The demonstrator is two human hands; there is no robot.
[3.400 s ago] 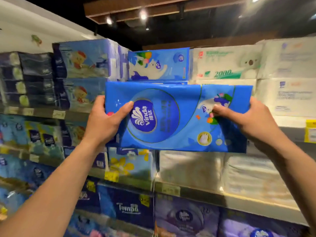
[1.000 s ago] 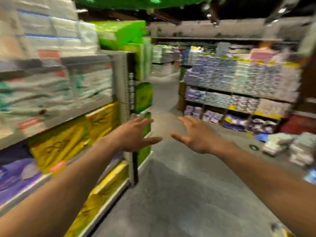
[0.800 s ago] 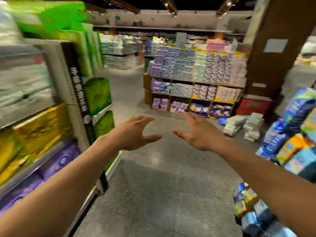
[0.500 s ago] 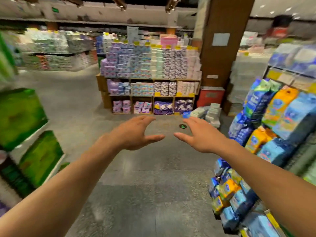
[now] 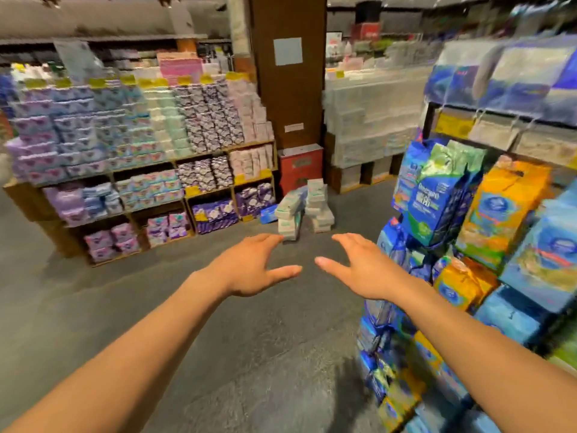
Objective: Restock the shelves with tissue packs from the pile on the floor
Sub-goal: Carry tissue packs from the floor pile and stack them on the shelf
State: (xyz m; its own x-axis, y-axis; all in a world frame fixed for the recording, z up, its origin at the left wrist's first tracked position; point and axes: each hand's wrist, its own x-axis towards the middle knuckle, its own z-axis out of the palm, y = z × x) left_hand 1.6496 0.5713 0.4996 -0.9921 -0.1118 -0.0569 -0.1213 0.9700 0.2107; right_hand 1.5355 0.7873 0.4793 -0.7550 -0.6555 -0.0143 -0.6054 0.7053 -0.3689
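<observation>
A grey shop floor (image 5: 156, 307) carried a tissue-pack pile (image 5: 317, 210) beside wooden shelves (image 5: 28, 198); left hand (image 5: 249, 270) and right hand (image 5: 359, 270) were held forward, fingers (image 5: 265, 243) apart, empty.

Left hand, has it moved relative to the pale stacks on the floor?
Yes, rightward: the left hand now lines up with the pale stacks beside the brown pillar; earlier they lay off to its right.
</observation>
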